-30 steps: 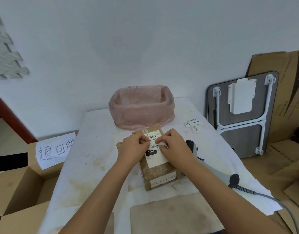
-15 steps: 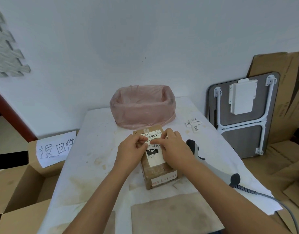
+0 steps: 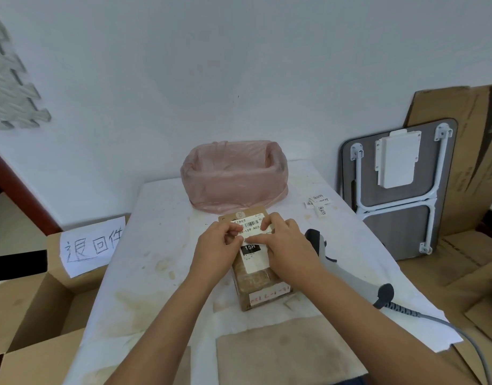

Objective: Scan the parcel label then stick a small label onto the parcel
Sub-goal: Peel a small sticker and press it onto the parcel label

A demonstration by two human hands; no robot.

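Parcel (image 3: 257, 279), a small brown box, lies lengthwise on the white-covered table (image 3: 167, 218), just in front of the pink-lined bin (image 3: 235, 176); its top carries a white shipping label (image 3: 253, 245) with a barcode and a black "15H" patch, and its near face has a white strip with red writing. Both hands rest on the parcel's top; the left hand (image 3: 218, 245) is curled, thumb and forefinger pinched together at the left edge of the shipping label, where a small label (image 3: 254, 239) lies across it; whether the pinch actually grips that small label I cannot tell; the right hand (image 3: 287, 245) lies flat, fingers (image 3: 262, 238) stretched out and pressing along the small label, one fingertip further up near the barcode; it clamps nothing.

Scanner (image 3: 339, 270), grey with a black head, lies on the table just right of the parcel, partly hidden by the right forearm; its coiled cable runs off the table's right edge. More small labels (image 3: 317, 202) lie loose near the far right corner of the table, well apart from the parcel.

Left of the table stands an open carton (image 3: 25, 309) with a handwritten paper sign (image 3: 90, 245) on it; at the right a folded table (image 3: 397, 190) leans against the wall, with cardboard (image 3: 472, 151) behind it.
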